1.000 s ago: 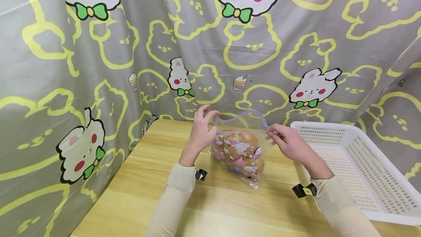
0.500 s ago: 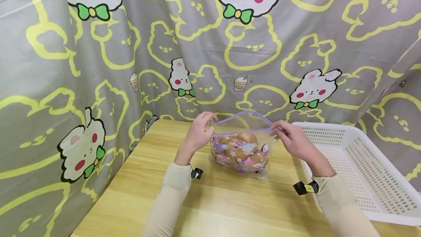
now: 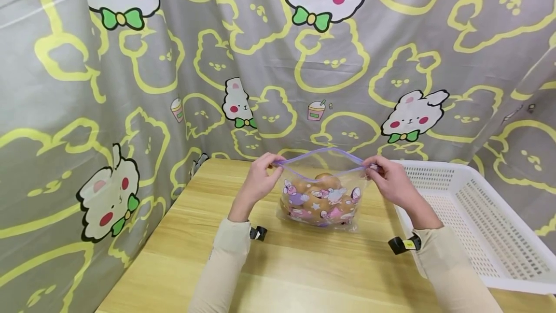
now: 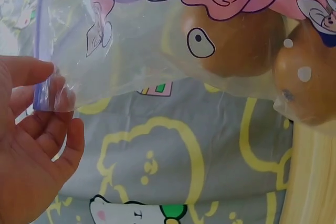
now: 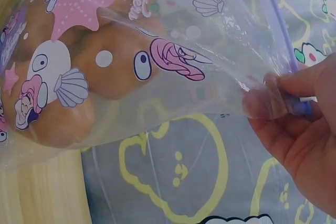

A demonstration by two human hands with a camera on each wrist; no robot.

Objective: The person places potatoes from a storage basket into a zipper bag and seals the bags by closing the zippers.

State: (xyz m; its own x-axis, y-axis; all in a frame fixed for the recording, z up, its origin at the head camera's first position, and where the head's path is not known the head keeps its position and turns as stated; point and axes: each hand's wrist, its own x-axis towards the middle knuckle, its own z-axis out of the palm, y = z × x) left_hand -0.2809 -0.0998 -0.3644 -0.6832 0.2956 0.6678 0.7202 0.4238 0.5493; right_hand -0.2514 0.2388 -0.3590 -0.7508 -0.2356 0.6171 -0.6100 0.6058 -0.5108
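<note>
A clear zip bag [image 3: 320, 197] printed with pink and purple cartoon figures stands on the wooden table [image 3: 282, 264], with round brown buns [image 3: 326, 181] inside. My left hand [image 3: 259, 177] pinches the left end of its purple zip strip [image 3: 321, 152], and my right hand [image 3: 388, 179] pinches the right end. The mouth of the bag gapes between them. In the left wrist view my left hand [image 4: 37, 145] pinches the bag's corner [image 4: 46, 90] with buns [image 4: 231, 40] beyond. In the right wrist view my right hand [image 5: 302, 129] pinches the zip end [image 5: 299, 107] beside the buns [image 5: 113, 61].
A white perforated plastic basket [image 3: 473, 221] sits on the table at the right, close to my right forearm. A grey cloth with yellow outlines and white rabbits [image 3: 173, 62] hangs behind and along the left side of the table.
The bag has been raised and set more upright, facing me. Both hands moved apart along the zip strip to its two ends, stretching the mouth wider.
</note>
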